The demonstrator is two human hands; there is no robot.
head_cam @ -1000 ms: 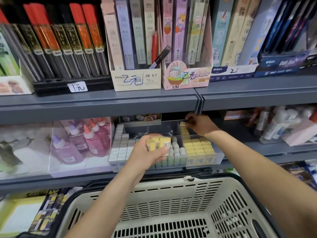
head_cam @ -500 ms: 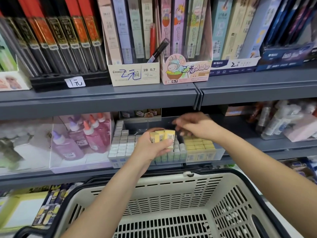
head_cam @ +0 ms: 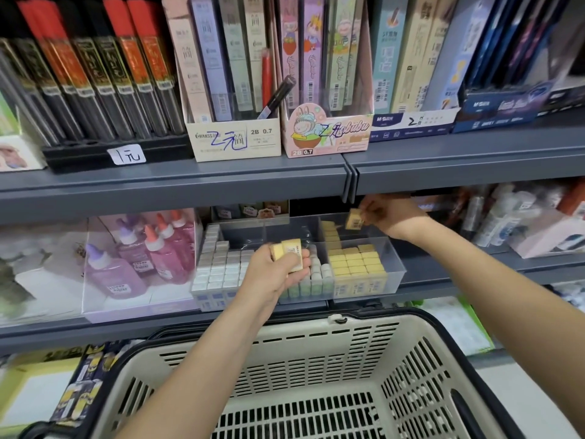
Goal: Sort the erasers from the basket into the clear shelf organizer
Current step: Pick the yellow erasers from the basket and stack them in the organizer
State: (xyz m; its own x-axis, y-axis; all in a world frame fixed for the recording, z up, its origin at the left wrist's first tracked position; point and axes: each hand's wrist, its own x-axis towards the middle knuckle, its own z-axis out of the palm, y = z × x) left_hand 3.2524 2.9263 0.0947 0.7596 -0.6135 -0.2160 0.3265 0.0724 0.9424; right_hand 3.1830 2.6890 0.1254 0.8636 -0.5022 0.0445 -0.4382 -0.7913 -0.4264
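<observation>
A clear shelf organizer (head_cam: 397,264) sits on the lower shelf, with white erasers (head_cam: 218,267) in its left section and rows of yellow erasers (head_cam: 356,264) in its right one. My left hand (head_cam: 272,274) hovers in front of the organizer's middle, closed around a small stack of yellow erasers (head_cam: 289,251). My right hand (head_cam: 391,213) reaches under the upper shelf to the back of the right section and pinches one yellow eraser (head_cam: 354,218) above the rows. The beige basket (head_cam: 421,369) is below my arms; its visible floor shows no erasers.
A grey upper shelf edge (head_cam: 190,185) hangs right over the organizer and carries boxes of pencil leads. Pink glue bottles in a clear box (head_cam: 142,258) stand left of the organizer. White bottles (head_cam: 506,223) stand to its right.
My right hand came to the stack in my left hand, took one yellow eraser, and moved back to the rear right of the organizer. My left hand stayed roughly in place.
</observation>
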